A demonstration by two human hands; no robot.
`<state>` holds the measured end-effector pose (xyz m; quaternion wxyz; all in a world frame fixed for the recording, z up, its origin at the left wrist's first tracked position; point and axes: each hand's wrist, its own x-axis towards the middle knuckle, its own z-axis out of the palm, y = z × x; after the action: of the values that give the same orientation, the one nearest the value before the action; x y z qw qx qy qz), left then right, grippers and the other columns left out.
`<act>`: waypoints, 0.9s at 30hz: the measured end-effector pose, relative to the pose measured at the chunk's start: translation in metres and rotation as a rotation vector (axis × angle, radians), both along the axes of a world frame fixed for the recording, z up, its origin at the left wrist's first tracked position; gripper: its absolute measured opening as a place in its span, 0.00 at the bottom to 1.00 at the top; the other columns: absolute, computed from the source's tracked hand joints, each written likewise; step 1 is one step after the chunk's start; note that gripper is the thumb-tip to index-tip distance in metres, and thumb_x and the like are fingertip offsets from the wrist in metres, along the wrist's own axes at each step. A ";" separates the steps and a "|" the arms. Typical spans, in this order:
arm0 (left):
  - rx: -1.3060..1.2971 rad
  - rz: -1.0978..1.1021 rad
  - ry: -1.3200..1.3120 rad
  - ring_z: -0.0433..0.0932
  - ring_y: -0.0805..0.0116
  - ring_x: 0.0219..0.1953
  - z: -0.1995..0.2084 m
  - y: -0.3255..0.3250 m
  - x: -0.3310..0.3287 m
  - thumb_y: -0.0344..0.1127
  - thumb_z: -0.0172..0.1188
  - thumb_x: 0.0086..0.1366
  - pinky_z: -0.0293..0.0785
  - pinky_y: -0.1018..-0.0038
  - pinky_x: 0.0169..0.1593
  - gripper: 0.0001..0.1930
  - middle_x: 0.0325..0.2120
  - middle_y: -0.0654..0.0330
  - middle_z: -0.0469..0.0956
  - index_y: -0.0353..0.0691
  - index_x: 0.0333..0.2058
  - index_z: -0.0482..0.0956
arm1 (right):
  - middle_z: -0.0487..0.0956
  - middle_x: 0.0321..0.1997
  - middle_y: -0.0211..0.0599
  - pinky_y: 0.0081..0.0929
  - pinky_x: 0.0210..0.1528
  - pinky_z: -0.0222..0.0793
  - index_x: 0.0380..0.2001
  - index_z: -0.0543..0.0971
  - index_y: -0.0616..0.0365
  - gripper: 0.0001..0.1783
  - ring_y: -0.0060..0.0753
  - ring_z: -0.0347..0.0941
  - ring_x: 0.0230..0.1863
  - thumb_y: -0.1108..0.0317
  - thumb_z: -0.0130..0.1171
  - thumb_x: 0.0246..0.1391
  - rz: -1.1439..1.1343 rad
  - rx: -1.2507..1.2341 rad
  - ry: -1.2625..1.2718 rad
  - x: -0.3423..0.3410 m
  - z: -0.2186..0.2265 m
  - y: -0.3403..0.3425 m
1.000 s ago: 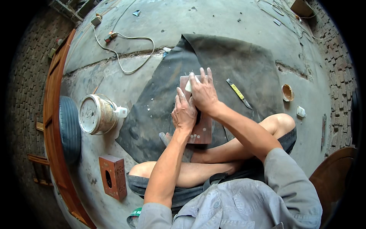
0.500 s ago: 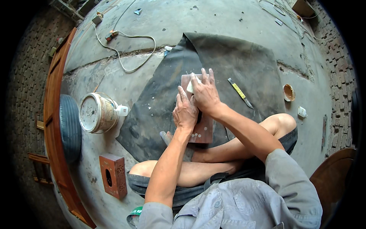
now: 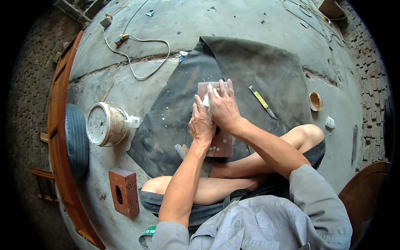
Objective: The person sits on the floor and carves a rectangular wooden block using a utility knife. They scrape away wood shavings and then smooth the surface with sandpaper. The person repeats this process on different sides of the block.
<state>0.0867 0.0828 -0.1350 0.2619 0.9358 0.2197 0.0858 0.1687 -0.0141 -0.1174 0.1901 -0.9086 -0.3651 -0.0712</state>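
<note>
A reddish-brown wooden tissue box point(image 3: 221, 148) lies on the dark mat in front of my crossed legs, its top dusty and set with pale round dots. My left hand point(image 3: 202, 126) is closed on the box's left side, steadying it. Under the fingers of my right hand point(image 3: 225, 109), a small folded white piece of what looks like sandpaper point(image 3: 206, 100) is pressed on the far part of the box top. White dust coats my fingertips. The dark oval opening of the box is mostly hidden by my hands.
A yellow utility knife point(image 3: 262, 102) lies on the dark mat point(image 3: 266, 62), to the right. Leftward stand a lidded bucket point(image 3: 107, 125), a tyre point(image 3: 76, 139) and another tissue box point(image 3: 123, 192). A pale cable point(image 3: 132, 66) loops across the floor.
My right hand has slid a little nearer to me along the box top with the white piece. The left hand stays in place on the box.
</note>
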 end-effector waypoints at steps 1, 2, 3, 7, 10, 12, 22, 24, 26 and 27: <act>0.003 0.016 0.010 0.82 0.36 0.53 -0.001 0.001 0.002 0.44 0.61 0.70 0.82 0.49 0.51 0.44 0.64 0.42 0.73 0.34 0.77 0.50 | 0.78 0.63 0.67 0.66 0.82 0.32 0.68 0.67 0.76 0.37 0.74 0.61 0.75 0.67 0.57 0.58 -0.010 0.021 0.008 0.014 0.001 0.007; -0.002 0.025 0.021 0.82 0.36 0.54 -0.001 -0.001 0.003 0.43 0.63 0.69 0.82 0.50 0.51 0.45 0.64 0.42 0.72 0.34 0.77 0.49 | 0.78 0.63 0.67 0.67 0.82 0.31 0.68 0.67 0.76 0.37 0.74 0.61 0.75 0.66 0.57 0.58 -0.027 0.034 0.018 0.019 0.004 0.010; -0.017 0.014 0.026 0.82 0.36 0.53 -0.001 -0.003 0.001 0.43 0.63 0.69 0.82 0.50 0.52 0.46 0.64 0.42 0.72 0.34 0.77 0.49 | 0.78 0.64 0.66 0.67 0.82 0.31 0.68 0.67 0.76 0.36 0.74 0.60 0.76 0.67 0.57 0.58 -0.059 0.007 0.057 0.015 0.006 0.012; -0.015 -0.001 -0.006 0.82 0.35 0.52 0.005 -0.001 -0.004 0.44 0.58 0.72 0.82 0.49 0.52 0.41 0.64 0.41 0.73 0.33 0.76 0.51 | 0.79 0.61 0.69 0.65 0.82 0.32 0.67 0.68 0.78 0.36 0.73 0.57 0.78 0.60 0.56 0.64 0.023 -0.055 -0.004 -0.006 0.002 -0.001; -0.024 0.037 0.048 0.82 0.35 0.54 0.002 -0.002 0.005 0.43 0.63 0.69 0.82 0.49 0.53 0.46 0.65 0.42 0.72 0.34 0.77 0.48 | 0.79 0.61 0.67 0.66 0.81 0.35 0.67 0.67 0.76 0.37 0.73 0.62 0.74 0.65 0.59 0.59 -0.064 0.052 0.003 0.023 0.004 0.013; -0.016 0.005 0.021 0.82 0.35 0.53 0.003 -0.002 0.000 0.43 0.61 0.70 0.81 0.48 0.52 0.44 0.65 0.42 0.72 0.33 0.77 0.49 | 0.78 0.61 0.71 0.66 0.82 0.33 0.67 0.68 0.78 0.36 0.76 0.57 0.77 0.60 0.57 0.63 -0.044 0.043 0.036 0.007 -0.008 0.007; -0.010 0.006 0.020 0.82 0.34 0.53 0.008 -0.002 -0.003 0.45 0.56 0.74 0.81 0.48 0.52 0.40 0.64 0.41 0.72 0.34 0.77 0.50 | 0.83 0.55 0.65 0.66 0.82 0.28 0.66 0.67 0.78 0.36 0.75 0.58 0.77 0.66 0.58 0.58 0.030 0.041 -0.014 -0.006 0.005 -0.014; -0.003 0.033 -0.002 0.81 0.34 0.53 0.008 -0.002 -0.002 0.44 0.55 0.76 0.81 0.48 0.52 0.38 0.64 0.40 0.73 0.34 0.76 0.52 | 0.83 0.56 0.62 0.67 0.82 0.28 0.67 0.67 0.77 0.37 0.74 0.56 0.78 0.66 0.58 0.58 0.029 0.113 -0.050 -0.010 0.011 -0.020; -0.017 0.040 -0.010 0.81 0.34 0.53 0.012 -0.008 0.002 0.44 0.55 0.76 0.81 0.49 0.52 0.38 0.63 0.40 0.73 0.33 0.76 0.53 | 0.83 0.58 0.60 0.67 0.82 0.25 0.68 0.67 0.77 0.37 0.73 0.54 0.79 0.66 0.57 0.58 -0.062 0.042 -0.098 0.009 0.001 -0.027; -0.015 0.045 -0.013 0.82 0.34 0.53 0.014 -0.011 0.004 0.46 0.54 0.76 0.81 0.48 0.52 0.37 0.63 0.40 0.74 0.33 0.75 0.55 | 0.83 0.58 0.60 0.66 0.83 0.25 0.68 0.68 0.77 0.37 0.73 0.55 0.79 0.66 0.57 0.58 -0.062 0.010 -0.127 0.004 -0.005 -0.030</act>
<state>0.0907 0.0716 -0.1213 0.2683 0.9281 0.2397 0.0959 0.1722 -0.0441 -0.1228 0.1688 -0.9121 -0.3479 -0.1364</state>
